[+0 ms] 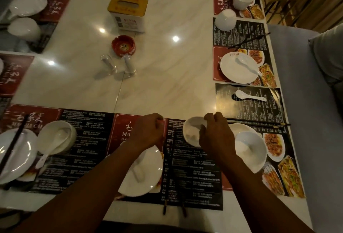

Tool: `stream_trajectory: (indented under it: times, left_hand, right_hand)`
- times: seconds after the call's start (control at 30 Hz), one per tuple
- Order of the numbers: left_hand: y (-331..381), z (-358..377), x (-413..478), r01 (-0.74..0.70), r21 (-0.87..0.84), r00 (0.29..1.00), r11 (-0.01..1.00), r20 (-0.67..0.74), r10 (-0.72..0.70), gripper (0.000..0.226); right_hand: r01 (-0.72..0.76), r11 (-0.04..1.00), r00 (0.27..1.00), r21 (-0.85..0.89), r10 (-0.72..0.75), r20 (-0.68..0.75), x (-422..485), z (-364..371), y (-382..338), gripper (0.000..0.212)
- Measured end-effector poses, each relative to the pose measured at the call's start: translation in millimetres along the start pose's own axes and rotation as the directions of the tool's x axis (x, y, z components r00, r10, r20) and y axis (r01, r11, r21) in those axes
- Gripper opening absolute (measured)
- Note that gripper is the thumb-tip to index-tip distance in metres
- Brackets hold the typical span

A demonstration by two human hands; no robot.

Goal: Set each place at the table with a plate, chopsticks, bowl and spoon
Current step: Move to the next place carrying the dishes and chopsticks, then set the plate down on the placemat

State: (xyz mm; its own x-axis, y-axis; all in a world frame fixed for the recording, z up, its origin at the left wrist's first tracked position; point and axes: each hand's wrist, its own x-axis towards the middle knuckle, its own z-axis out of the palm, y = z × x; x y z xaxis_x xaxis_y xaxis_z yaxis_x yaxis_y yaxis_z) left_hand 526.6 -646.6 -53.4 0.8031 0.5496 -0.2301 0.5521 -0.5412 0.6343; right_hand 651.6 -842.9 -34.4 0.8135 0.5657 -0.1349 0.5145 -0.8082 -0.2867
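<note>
Over placemat point(193, 173): R hand point(216, 134) fingers clamped on bowl point(193, 133), L hand point(147, 130) fisted, contents unclear.

Probably a restaurant: printed menu placemats point(193, 169), ashtray point(124, 45), tissue box point(128, 12).

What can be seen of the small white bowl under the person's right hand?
The small white bowl looks like glazed ceramic, round and plain. It sits upright, apparently empty, on the black menu placemat at the near place. The right hand grips its right rim from above, covering part of it. Dark chopsticks lie just left and nearer.
</note>
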Motion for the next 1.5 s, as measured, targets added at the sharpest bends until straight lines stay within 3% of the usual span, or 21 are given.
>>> stream_trajectory:
  times: [0.07,0.13,0.23,0.3,0.53,0.73,0.8,0.9,1.0,1.1,1.27,1.5]
  left_hand:
    - [-19.2,-16.9,-7.1,0.021,0.006,0.999,1.0,-0.05,-0.02,0.025]
    - [-41.5,-34.2,-17.4,0.051,0.021,0.994,0.998,-0.094,-0.049,0.021]
    - [-75.2,-52.8,-33.2,0.084,0.014,0.989,0.996,-0.122,-0.082,0.015]
    - [-96.0,-61.3,-42.2,0.105,0.023,0.988,0.994,-0.114,-0.102,0.014]
    - [-135.0,-74.3,-57.2,0.119,0.034,0.993,0.992,-0.03,-0.118,0.022]
    - [-134.5,-73.1,-45.3,0.053,0.035,0.998,0.998,0.038,-0.054,0.015]
    - [-128.8,-71.6,-39.1,0.015,0.028,0.998,0.999,0.054,-0.016,0.016]
    - [-116.1,-68.2,-29.1,-0.057,0.037,0.998,0.998,0.04,0.055,0.018]
    - [-102.0,-62.2,-21.0,-0.114,0.033,0.992,0.993,0.058,0.112,0.012]
    - [-91.4,-53.8,-15.8,-0.152,0.022,0.984,0.988,0.093,0.149,0.007]
    - [-79.3,-43.3,-14.6,-0.162,0.012,0.981,0.987,0.111,0.16,0.007]
    - [-77.2,-41.5,-12.8,-0.153,0.005,0.984,0.988,0.089,0.152,0.026]
  right_hand:
    - [0.008,0.979,0.994,0.202,-0.03,0.104,-13.2,-2.5,-29.7,0.017]
    - [0.019,0.951,0.949,0.309,-0.115,0.295,-32.1,9.2,-65.4,0.009]
    - [0.01,0.954,0.853,0.298,-0.164,0.496,-57.6,48.6,-108.3,0.025]
    - [-0.018,0.964,0.829,0.264,-0.133,0.543,-70.4,75.1,-127.1,0.034]
    - [-0.099,0.974,0.867,0.205,-0.017,0.498,-88.4,110.6,-157.6,0.043]
    - [-0.234,0.936,0.839,0.261,0.059,0.541,-86.7,102.5,-147.1,0.027]
    - [-0.32,0.888,0.837,0.331,0.101,0.538,-85.6,87.5,-138.5,0.023]
    - [-0.466,0.734,0.85,0.493,0.218,0.479,-82.5,49.3,-114.5,0.014]
    - [-0.483,0.67,0.875,0.564,0.343,0.341,-79.2,12.1,-76.7,0.008]
    - [-0.541,0.588,0.831,0.601,0.483,0.276,-73.6,-2.8,-41.3,0.009]
    - [-0.621,0.468,0.754,0.629,0.575,0.317,-65.2,5.1,-16.9,0.005]
    - [-0.64,0.472,0.737,0.607,0.602,0.308,-55.3,18.4,-7.3,0.011]
